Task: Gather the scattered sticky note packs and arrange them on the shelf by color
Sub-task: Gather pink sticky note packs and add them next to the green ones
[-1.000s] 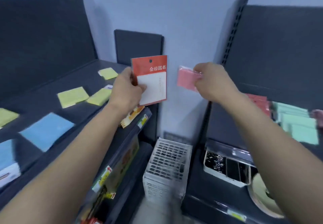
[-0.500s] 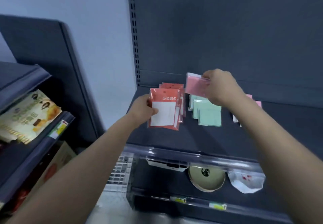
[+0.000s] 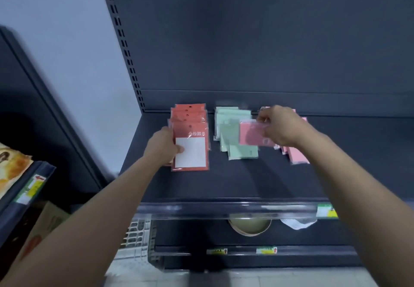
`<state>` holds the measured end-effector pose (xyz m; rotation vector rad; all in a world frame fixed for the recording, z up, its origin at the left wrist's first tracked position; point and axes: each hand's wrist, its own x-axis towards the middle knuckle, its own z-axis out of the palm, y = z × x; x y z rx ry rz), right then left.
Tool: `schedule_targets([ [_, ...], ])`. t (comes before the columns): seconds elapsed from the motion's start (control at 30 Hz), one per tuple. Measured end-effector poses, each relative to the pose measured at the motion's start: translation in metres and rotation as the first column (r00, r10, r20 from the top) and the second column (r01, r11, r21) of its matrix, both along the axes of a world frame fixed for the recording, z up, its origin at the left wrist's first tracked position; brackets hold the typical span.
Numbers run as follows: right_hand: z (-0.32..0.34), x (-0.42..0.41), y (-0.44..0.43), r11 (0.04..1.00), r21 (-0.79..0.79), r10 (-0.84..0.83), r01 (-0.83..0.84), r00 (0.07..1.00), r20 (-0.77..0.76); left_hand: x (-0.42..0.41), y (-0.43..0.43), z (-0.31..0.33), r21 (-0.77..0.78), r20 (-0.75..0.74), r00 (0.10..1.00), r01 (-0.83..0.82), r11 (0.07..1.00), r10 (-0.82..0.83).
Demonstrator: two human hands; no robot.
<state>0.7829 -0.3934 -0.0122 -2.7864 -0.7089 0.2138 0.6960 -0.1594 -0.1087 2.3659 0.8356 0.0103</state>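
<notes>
A red pack is clamped at its left edge by the left grip, at the front of the red row on the shelf. A pink pack is pinched by the right grip over the green row.

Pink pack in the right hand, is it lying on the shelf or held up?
Held up: the right hand pinches the pink pack by its right edge, and it hangs across the green packs.
</notes>
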Motion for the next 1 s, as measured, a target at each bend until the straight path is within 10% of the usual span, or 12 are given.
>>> schedule_targets([
  [0.23, -0.003, 0.019, -0.017, 0.996, -0.013, -0.087, 0.087, 0.996, 0.027, 0.025, -0.027, 0.023, 0.512, -0.115, 0.982, 0.186, 0.839, -0.147],
  [0.53, -0.04, 0.058, -0.106, 0.97, -0.143, -0.211, 0.197, 0.973, -0.093, 0.068, -0.143, 0.061, 0.377, 0.211, 0.744, 0.537, 0.755, -0.634],
  [1.0, -0.076, 0.108, -0.131, 0.991, -0.136, -0.009, 0.017, 0.998, 0.058, 0.082, -0.21, 0.06, 0.373, 0.257, 0.845, 0.361, 0.855, -0.469],
])
